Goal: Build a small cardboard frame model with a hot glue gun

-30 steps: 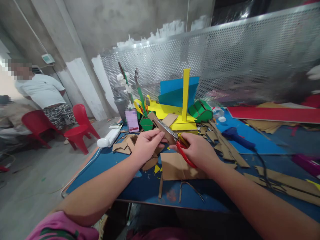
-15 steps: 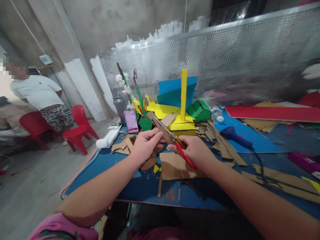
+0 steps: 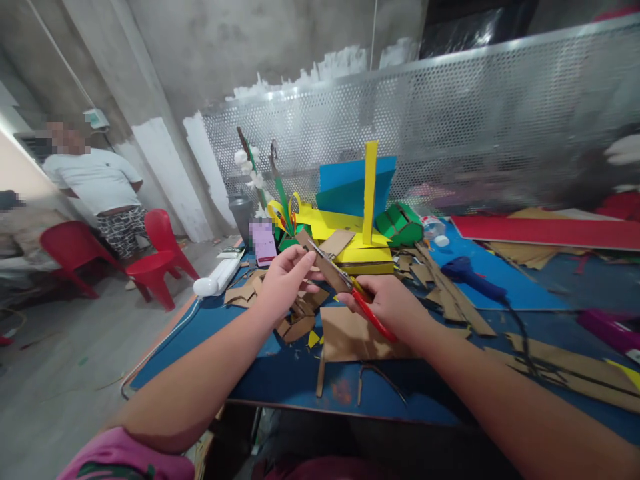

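My left hand (image 3: 286,275) pinches a narrow strip of brown cardboard (image 3: 330,272) above the table. Red-handled scissors (image 3: 371,313) sit in my right hand (image 3: 387,303), fingers wrapped round the handles. Their metal blades point up and left, lying along the cardboard strip near my left thumb. Below my hands a flat cardboard sheet (image 3: 350,340) rests on the blue table, with cut cardboard scraps (image 3: 297,327) to its left. Behind them stands a yellow cardboard piece (image 3: 369,200) upright on a yellow base.
A blue glue gun (image 3: 473,277) with a cord lies right on a blue board. A white power strip (image 3: 220,277) is at the table's left. Behind are a green cardboard shape (image 3: 400,225), a red board (image 3: 545,232) and a dark cup (image 3: 241,215). A person stands beyond red chairs (image 3: 157,260).
My left hand has shifted its grip slightly toward the left along the cardboard strip, its fingers a little more spread. The scissors have barely moved. The standing person has moved slightly right.
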`<state>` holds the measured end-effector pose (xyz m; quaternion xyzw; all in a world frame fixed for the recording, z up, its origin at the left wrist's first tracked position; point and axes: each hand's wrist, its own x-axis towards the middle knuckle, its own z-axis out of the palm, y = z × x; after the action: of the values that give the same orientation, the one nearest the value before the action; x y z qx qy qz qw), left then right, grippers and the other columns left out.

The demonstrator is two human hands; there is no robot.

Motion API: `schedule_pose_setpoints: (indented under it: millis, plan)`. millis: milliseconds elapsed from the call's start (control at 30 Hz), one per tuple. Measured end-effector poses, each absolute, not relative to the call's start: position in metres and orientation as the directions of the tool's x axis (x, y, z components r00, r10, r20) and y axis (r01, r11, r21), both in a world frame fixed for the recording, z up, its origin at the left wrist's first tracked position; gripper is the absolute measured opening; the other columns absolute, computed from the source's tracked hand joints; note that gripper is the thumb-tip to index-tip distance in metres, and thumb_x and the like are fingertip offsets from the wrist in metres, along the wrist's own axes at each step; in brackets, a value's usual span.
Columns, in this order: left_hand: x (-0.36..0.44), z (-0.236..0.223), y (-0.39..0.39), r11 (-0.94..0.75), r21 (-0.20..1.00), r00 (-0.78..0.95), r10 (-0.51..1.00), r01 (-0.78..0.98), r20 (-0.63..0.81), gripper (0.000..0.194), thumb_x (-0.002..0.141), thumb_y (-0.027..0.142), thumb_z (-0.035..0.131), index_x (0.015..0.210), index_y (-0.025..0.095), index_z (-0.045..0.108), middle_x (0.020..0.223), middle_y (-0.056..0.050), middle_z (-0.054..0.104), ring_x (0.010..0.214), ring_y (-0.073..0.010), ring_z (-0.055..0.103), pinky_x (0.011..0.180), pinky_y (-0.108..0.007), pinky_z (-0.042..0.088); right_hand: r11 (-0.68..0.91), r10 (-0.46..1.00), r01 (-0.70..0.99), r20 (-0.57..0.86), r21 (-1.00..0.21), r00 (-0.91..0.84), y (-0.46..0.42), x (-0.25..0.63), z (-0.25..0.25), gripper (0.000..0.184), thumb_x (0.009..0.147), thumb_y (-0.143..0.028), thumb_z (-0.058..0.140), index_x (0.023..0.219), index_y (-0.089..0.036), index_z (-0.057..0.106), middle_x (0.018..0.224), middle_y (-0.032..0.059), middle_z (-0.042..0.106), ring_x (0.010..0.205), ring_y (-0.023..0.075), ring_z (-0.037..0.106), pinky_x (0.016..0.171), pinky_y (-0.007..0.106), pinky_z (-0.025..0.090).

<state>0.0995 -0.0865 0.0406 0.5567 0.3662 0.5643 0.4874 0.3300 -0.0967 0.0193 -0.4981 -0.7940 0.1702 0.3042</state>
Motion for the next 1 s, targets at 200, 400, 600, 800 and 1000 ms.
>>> schedule_pose_setpoints:
  millis: [200, 400, 600, 800, 1000]
  plan:
    - [0.099, 0.039, -0.083, -0.297, 0.949, 0.09, 0.948, -0.106, 0.306, 0.062, 0.077, 0.07, 0.093, 0.085, 0.022, 0.056, 0.079, 0.003, 0.073, 0.069, -0.0151, 0.081, 0.053, -0.017, 0.061, 0.42, 0.906, 0.613, 0.266, -0.67, -0.33, -0.097, 0.327, 0.011, 0.061, 0.09, -0.082, 0.068, 0.072, -0.024, 0.061, 0.066, 0.0008, 0.064, 0.061, 0.0184, 0.052, 0.061, 0.034, 0.035]
    - [0.101, 0.039, -0.087, -0.265, 0.958, 0.091, 0.957, -0.108, 0.275, 0.063, 0.075, 0.07, 0.094, 0.084, 0.022, 0.054, 0.079, 0.004, 0.074, 0.07, -0.016, 0.081, 0.055, -0.019, 0.061, 0.421, 0.901, 0.574, 0.255, -0.702, -0.35, -0.098, 0.326, 0.011, 0.058, 0.091, -0.077, 0.071, 0.069, -0.024, 0.063, 0.063, 0.0003, 0.065, 0.061, 0.0192, 0.056, 0.06, 0.033, 0.038]
    - [0.102, 0.042, -0.089, -0.254, 0.961, 0.08, 0.961, -0.111, 0.264, 0.064, 0.072, 0.07, 0.094, 0.085, 0.023, 0.054, 0.076, 0.006, 0.07, 0.064, -0.0139, 0.078, 0.055, -0.019, 0.06, 0.448, 0.887, 0.52, 0.292, -0.727, -0.357, -0.103, 0.321, 0.006, 0.064, 0.095, -0.08, 0.065, 0.065, -0.023, 0.063, 0.063, 0.0005, 0.063, 0.062, 0.0191, 0.056, 0.06, 0.032, 0.038]
    - [0.101, 0.042, -0.088, -0.221, 0.965, 0.084, 0.968, -0.143, 0.234, 0.067, 0.069, 0.071, 0.097, 0.084, 0.022, 0.052, 0.078, 0.006, 0.069, 0.064, -0.0125, 0.077, 0.05, -0.016, 0.053, 0.411, 0.897, 0.477, 0.252, -0.777, -0.362, -0.101, 0.318, -0.005, 0.064, 0.094, -0.08, 0.066, 0.065, -0.023, 0.064, 0.062, -0.0006, 0.059, 0.061, 0.0184, 0.054, 0.058, 0.031, 0.036]
    - [0.101, 0.04, -0.087, -0.227, 0.962, 0.087, 0.966, -0.154, 0.242, 0.065, 0.072, 0.07, 0.096, 0.085, 0.022, 0.053, 0.08, 0.005, 0.072, 0.063, -0.0104, 0.075, 0.049, -0.014, 0.051, 0.352, 0.899, 0.365, 0.203, -0.862, -0.387, -0.1, 0.313, -0.011, 0.065, 0.09, -0.085, 0.067, 0.067, -0.025, 0.057, 0.059, -0.0025, 0.054, 0.057, 0.0171, 0.05, 0.054, 0.03, 0.036]
